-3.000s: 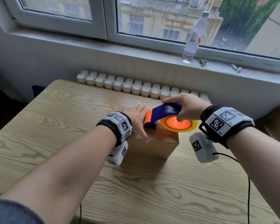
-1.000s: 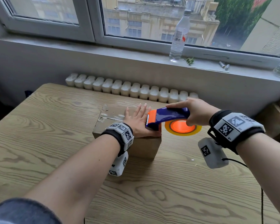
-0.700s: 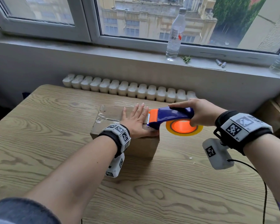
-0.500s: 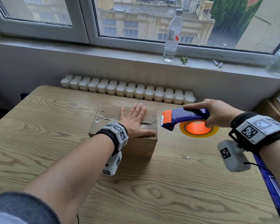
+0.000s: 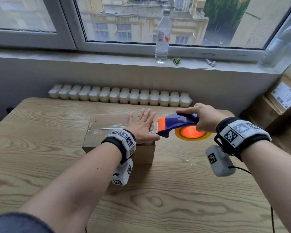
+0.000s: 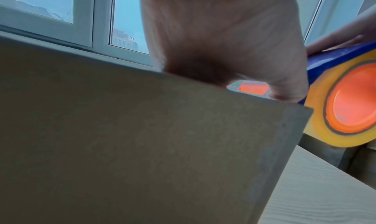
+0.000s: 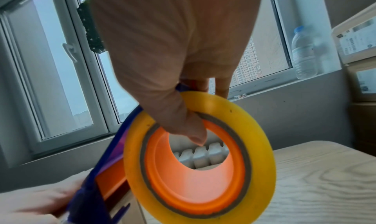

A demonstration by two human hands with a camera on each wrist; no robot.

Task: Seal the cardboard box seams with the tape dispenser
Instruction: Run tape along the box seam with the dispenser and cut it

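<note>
Midway through sealing, by the look of it: cardboard box (image 5: 118,137) sitting on the wooden table (image 5: 175,199) with a glossy strip of tape (image 5: 106,126) already running along its top seam. Left hand (image 5: 142,126) spread flat on the box's right end, fingers (image 5: 145,115) straight and pointing away toward the radiator (image 5: 119,96) behind the box, holding nothing, just pressing the flaps down. Right hand (image 5: 202,118) wrapped round the blue body of the tape dispenser (image 5: 176,125), thumb hooked into the orange core of the yellow roll (image 7: 199,160), forefinger laid along the top. Dispenser hanging just off the box's right edge, orange cutter end (image 5: 161,126) beside the left thumb, touching or nearly so; hard to tell whether tape joins it to the box. Next move, probably: bringing the cutter down over that right edge, keeping the serrated blade clear of the thumb. Water bottle (image 5: 162,36) on the sill well beyond the box.
</note>
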